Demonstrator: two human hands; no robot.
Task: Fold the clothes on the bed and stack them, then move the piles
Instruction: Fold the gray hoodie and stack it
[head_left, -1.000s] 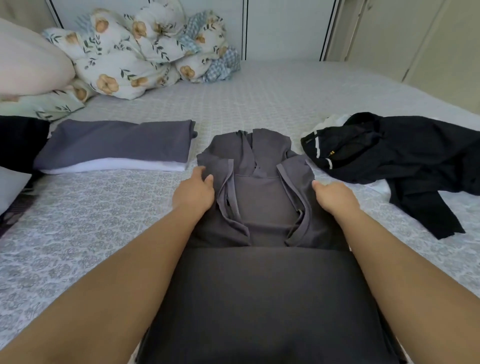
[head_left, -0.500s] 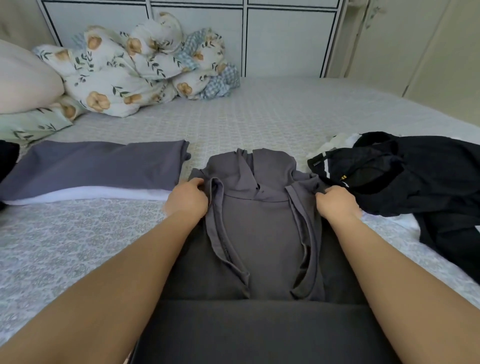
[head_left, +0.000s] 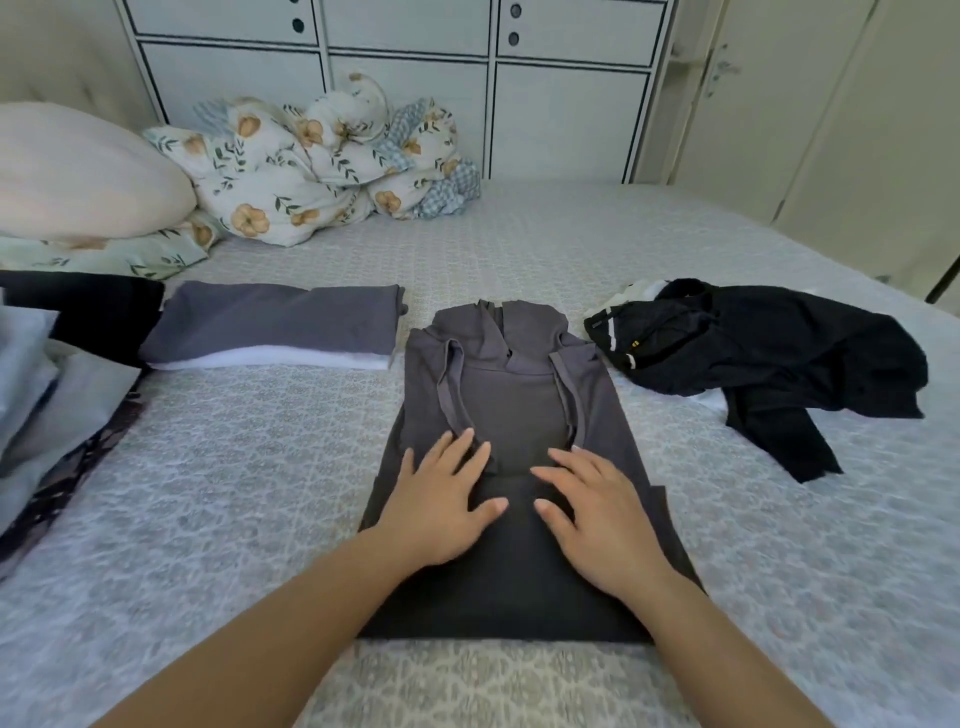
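A dark grey hoodie (head_left: 511, 400) lies flat in the middle of the bed (head_left: 597, 249), sleeves folded inward, hood pointing away from me. My left hand (head_left: 441, 501) and my right hand (head_left: 597, 514) both rest flat on its lower half with fingers spread. A folded pile with a grey-purple top piece over a white one (head_left: 270, 325) sits to the left. An unfolded heap of black clothes (head_left: 753, 353) lies to the right.
Another stack of folded clothes (head_left: 36, 395) sits at the left edge. A floral duvet bundle (head_left: 311, 166) and a pale pillow (head_left: 78, 176) lie at the head of the bed. White cabinets (head_left: 415, 78) stand behind.
Both hands let go of the hoodie's sleeve folds near the shoulders and moved down toward me, now pressing flat on its middle. The camera has pulled back and up.
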